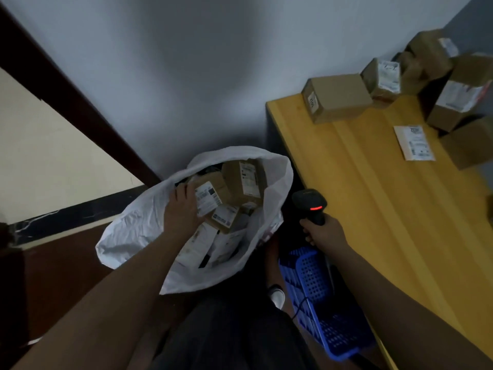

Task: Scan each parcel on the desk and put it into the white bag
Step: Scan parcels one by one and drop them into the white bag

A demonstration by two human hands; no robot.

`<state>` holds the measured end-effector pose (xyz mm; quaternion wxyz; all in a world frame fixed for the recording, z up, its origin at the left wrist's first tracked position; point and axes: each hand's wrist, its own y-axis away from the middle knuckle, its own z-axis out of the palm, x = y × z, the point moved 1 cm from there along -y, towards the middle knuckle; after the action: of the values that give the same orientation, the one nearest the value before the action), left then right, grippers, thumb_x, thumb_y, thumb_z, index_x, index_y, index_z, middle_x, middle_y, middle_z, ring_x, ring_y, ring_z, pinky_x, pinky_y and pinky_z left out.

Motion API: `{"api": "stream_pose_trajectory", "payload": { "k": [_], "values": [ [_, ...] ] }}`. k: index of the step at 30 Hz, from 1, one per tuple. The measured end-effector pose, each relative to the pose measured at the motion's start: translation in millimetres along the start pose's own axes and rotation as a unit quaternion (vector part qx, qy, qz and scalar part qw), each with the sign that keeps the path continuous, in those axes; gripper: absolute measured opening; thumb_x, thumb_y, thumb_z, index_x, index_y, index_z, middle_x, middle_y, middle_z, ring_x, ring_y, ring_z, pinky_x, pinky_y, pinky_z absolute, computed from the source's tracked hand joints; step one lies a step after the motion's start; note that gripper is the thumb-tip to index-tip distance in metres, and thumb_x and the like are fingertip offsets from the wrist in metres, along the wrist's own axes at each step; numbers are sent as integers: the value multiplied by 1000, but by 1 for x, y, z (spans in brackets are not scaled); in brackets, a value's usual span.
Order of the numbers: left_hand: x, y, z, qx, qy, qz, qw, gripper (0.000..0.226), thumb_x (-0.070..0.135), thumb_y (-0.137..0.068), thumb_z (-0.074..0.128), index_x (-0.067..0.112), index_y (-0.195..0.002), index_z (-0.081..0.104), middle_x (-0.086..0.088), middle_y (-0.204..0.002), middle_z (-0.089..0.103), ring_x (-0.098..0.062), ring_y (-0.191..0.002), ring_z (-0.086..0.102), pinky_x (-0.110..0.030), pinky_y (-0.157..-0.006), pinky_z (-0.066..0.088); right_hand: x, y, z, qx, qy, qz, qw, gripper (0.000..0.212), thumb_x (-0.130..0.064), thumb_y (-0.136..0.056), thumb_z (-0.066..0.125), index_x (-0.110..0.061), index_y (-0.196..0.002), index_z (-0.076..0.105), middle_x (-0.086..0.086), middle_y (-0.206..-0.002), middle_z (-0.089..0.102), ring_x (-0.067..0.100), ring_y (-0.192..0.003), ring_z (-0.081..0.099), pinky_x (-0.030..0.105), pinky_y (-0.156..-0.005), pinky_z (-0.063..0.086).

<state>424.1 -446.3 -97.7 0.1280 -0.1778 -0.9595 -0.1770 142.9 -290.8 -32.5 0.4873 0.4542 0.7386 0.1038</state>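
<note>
The white bag (pixel 133 231) stands open on the floor beside the desk, holding several brown parcels with white labels. My left hand (pixel 182 209) reaches into the bag's mouth and grips a small brown labelled parcel (pixel 212 194) at its left edge. My right hand (pixel 324 232) holds a black barcode scanner (pixel 310 205) upright by its handle, its red light glowing, between the bag and the desk edge. On the yellow desk (pixel 373 196), several brown parcels (pixel 337 98) sit clustered at the far right corner.
A loose white label sheet (pixel 413 142) lies on the desk. A blue perforated plastic basket (pixel 320 297) stands on the floor under the desk edge. A grey wall is ahead, with a dark door frame (pixel 66 102) on the left.
</note>
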Motion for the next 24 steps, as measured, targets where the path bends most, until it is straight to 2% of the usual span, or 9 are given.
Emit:
{"api": "stream_pose_trajectory", "payload": {
  "k": [3, 5, 7, 8, 10, 12, 17, 22, 24],
  "values": [
    [2, -32, 7, -26, 12, 33, 999, 112, 35, -67, 86, 1, -151, 19, -33, -150, 24, -55, -137, 22, -66, -103, 31, -3, -4, 4, 14, -6, 9, 1000, 15, -15, -90, 65, -6, -82, 56, 14, -75, 61, 22, -61, 55, 39, -64, 46],
    [4, -40, 21, -42, 4, 58, 997, 100, 51, -84, 65, 5, -153, 9, -31, -154, 14, -51, -142, 13, -62, -111, 19, -6, -5, 6, 20, -2, 14, 1000, 16, -14, -91, 64, -8, -79, 56, 12, -75, 61, 21, -60, 55, 39, -65, 47],
    [9, -42, 31, -112, -9, 43, 993, 92, 47, -88, 62, 7, -153, 12, -26, -154, 17, -43, -143, 17, -51, -115, 17, -7, -5, 8, 24, -4, 22, 999, 15, -14, -92, 64, -8, -80, 56, 12, -75, 61, 21, -60, 55, 40, -66, 48],
    [12, -41, 31, -138, 3, 49, 989, 77, 40, -91, 60, 7, -150, 23, -22, -149, 28, -39, -139, 28, -48, -113, 26, -7, -5, 8, 25, -3, 25, 999, 15, -14, -92, 63, -8, -81, 56, 12, -76, 61, 21, -61, 55, 40, -66, 48],
    [21, -38, 22, -136, 41, 82, 987, 39, 26, -95, 54, 5, -127, 52, -17, -124, 52, -33, -115, 51, -45, -93, 44, -7, -5, 7, 28, -3, 28, 999, 15, -15, -93, 63, -7, -83, 56, 12, -77, 61, 22, -62, 56, 40, -66, 48],
    [33, -36, 8, -131, 75, 93, 984, 23, 21, -98, 48, 6, -111, 61, -15, -106, 60, -31, -98, 58, -44, -82, 49, -8, -4, 4, 36, -14, 30, 999, 15, -15, -93, 64, -6, -83, 56, 13, -77, 61, 22, -63, 56, 40, -66, 48],
    [78, -47, -24, -114, 92, 129, 981, 25, 26, -100, 44, 10, -107, 62, -7, -98, 65, -24, -87, 61, -37, -73, 50, -6, -2, -15, 77, -40, 37, 996, 16, -12, -90, 65, -7, -78, 57, 14, -75, 62, 20, -58, 56, 32, -58, 46],
    [155, -62, -40, -109, 82, 203, 970, 25, 25, -100, 41, 10, -93, 59, -2, -80, 58, -21, -73, 55, -30, -56, 35, 9, 1, -54, 117, -77, 71, 988, 13, -15, -89, 64, -2, -88, 61, 12, -74, 62, 20, -58, 55, 33, -58, 43],
    [192, -67, -42, -124, 90, 224, 962, 23, 24, -102, 41, 11, -100, 59, -5, -83, 61, -22, -72, 56, -29, -54, 38, 18, 1, -75, 135, -88, 80, 984, 13, -16, -90, 63, -3, -92, 63, 14, -79, 65, 20, -60, 57, 33, -59, 45]
  ]
}}
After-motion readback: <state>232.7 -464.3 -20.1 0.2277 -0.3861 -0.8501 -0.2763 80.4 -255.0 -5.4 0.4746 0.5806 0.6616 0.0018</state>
